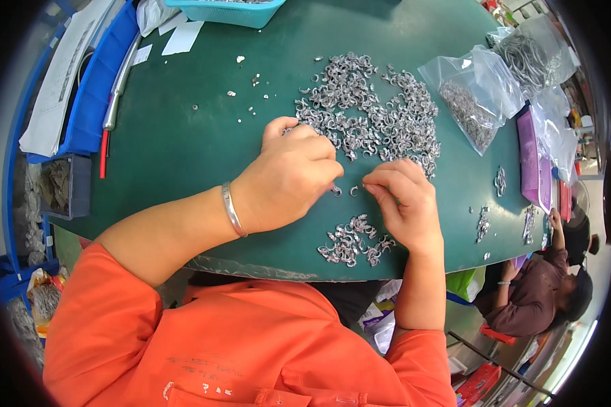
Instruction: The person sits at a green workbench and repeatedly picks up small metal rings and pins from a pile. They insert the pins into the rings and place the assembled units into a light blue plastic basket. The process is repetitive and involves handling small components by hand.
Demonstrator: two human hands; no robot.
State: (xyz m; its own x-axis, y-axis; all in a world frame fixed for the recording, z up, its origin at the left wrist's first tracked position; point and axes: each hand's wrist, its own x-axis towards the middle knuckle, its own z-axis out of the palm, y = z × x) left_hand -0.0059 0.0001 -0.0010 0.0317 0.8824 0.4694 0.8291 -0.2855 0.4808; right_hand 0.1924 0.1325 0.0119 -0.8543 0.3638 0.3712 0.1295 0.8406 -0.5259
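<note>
My left hand [293,173], with a silver bangle [233,209] on its wrist, is curled closed, knuckles up, at the near edge of a large heap of small grey metal curved pieces [407,129]. Its fingertips are mostly hidden. One such curved piece [337,190] lies just by its lower fingers. To the right, my right hand [407,201] is closed in a pinch of thumb and forefinger; anything between them is too small to make out. Between the hands a single curved piece [354,191] rests on the green table. Nearer me is a smaller pile of these pieces [355,241].
Clear plastic bags [474,95] of grey parts and a purple tray [535,159] stand at the right. A blue tray [91,102] and a red-and-silver tool [115,102] are at the left. A turquoise basket [229,12] sits at the far edge. Another person [533,295] sits at the right.
</note>
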